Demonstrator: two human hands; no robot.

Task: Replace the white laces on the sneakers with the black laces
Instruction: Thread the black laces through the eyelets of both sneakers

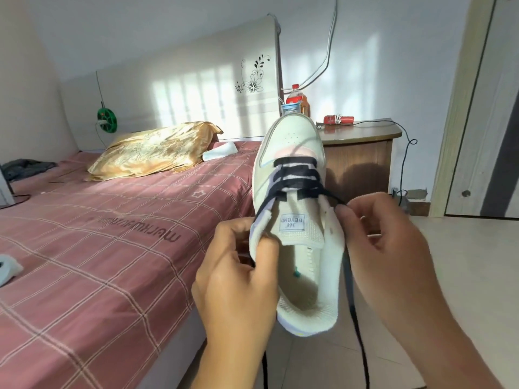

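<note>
Black lace (pixel 295 175) is halfway up the sneaker (pixel 295 220); left hand (pixel 238 265) and right hand (pixel 376 237) each pinch an end. Next eyelets await threading.

Bed (pixel 92 228) on my left, pink plaid sheet, gold pillow (pixel 151 151) against white headboard (pixel 179 88) with barred sunlight on it. Brown nightstand (pixel 362 155) beside it, bottles (pixel 297 101) on top. White walls, pale tiled floor (pixel 460 265), door (pixel 494 108) at right.

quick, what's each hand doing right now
Left hand: grips the sneaker at its collar, with the black lace end.
Right hand: pinches the other lace end.
</note>
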